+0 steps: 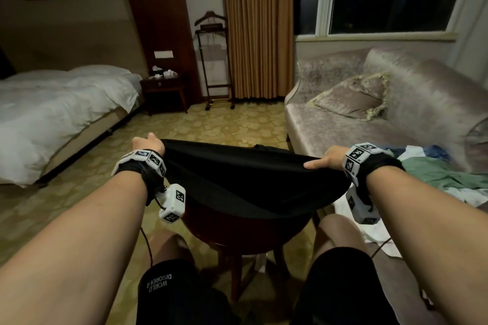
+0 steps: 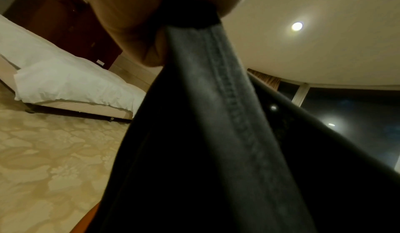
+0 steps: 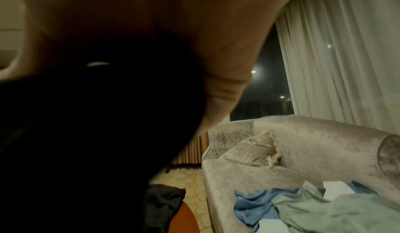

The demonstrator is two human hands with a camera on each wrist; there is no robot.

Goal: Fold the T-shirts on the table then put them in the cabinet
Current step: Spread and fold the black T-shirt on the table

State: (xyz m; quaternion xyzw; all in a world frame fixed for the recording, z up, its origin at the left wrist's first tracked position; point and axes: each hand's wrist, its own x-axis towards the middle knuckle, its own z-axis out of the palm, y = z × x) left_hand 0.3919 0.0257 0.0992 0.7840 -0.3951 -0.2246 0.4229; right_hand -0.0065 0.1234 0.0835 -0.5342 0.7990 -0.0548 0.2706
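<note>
You are holding one black T-shirt (image 1: 245, 179) in your two hands, left hand (image 1: 148, 144) and right hand (image 1: 327, 159), while one green garment (image 1: 438, 174), one blue (image 3: 255, 206) and one white are lying on the sofa's (image 1: 330, 124) near end.

You're holding a plain black T-shirt (image 1: 237, 179) over a dark reddish-brown tabletop (image 1: 245, 235). Your wrist bands (image 1: 369, 163) are black, with white blocks bearing black-and-white square codes. Your shorts (image 1: 169, 295) are black with white lettering. The carpet (image 1: 211, 124) is yellow-gold with a pale flower pattern. The bed (image 1: 52, 108) is white, the curtain (image 1: 256, 26) tan with vertical stripes, the sofa (image 1: 396, 119) silvery grey-pink. On it lie green (image 1: 438, 174), blue (image 3: 255, 206) and white (image 1: 412, 152) clothes.
</note>
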